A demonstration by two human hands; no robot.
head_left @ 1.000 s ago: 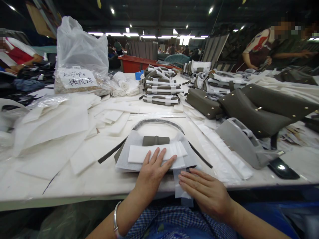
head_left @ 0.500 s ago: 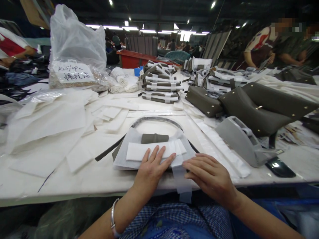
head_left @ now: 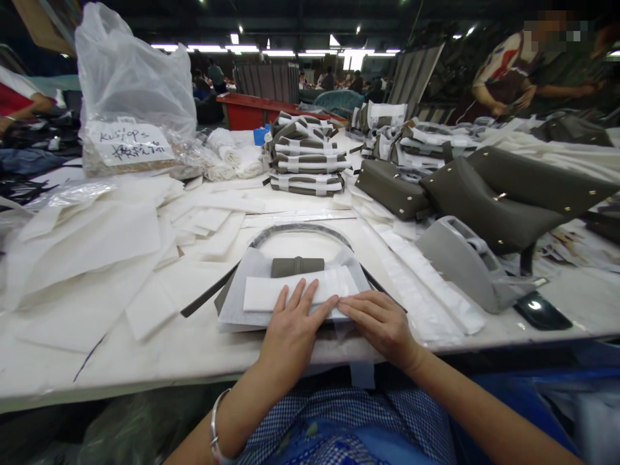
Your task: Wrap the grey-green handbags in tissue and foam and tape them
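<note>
In the head view a small olive-grey handbag (head_left: 297, 267) lies on the table under thin white wrapping sheet, its curved handle (head_left: 300, 228) in clear film at the back. A folded white foam strip (head_left: 264, 294) rests across its front. My left hand (head_left: 293, 323) is open, fingers spread flat on the strip. Beside it my right hand (head_left: 378, 323) has its fingers stretched out close together, fingertips down at the strip's right end. There they touch a piece of translucent tape (head_left: 343, 329), partly hidden. A tape end (head_left: 363, 374) hangs below the table edge.
A grey tape dispenser (head_left: 465, 258) and a dark phone (head_left: 542, 311) lie at the right. Behind them are olive bags (head_left: 489, 200) and a stack of wrapped ones (head_left: 307, 161). White sheets (head_left: 92, 245) and a large plastic bag (head_left: 135, 90) cover the left. Other people stand nearby.
My right hand has moved left and down onto the tape at the strip's right end. My left hand stays flat on the strip. The whole view has shifted slightly.
</note>
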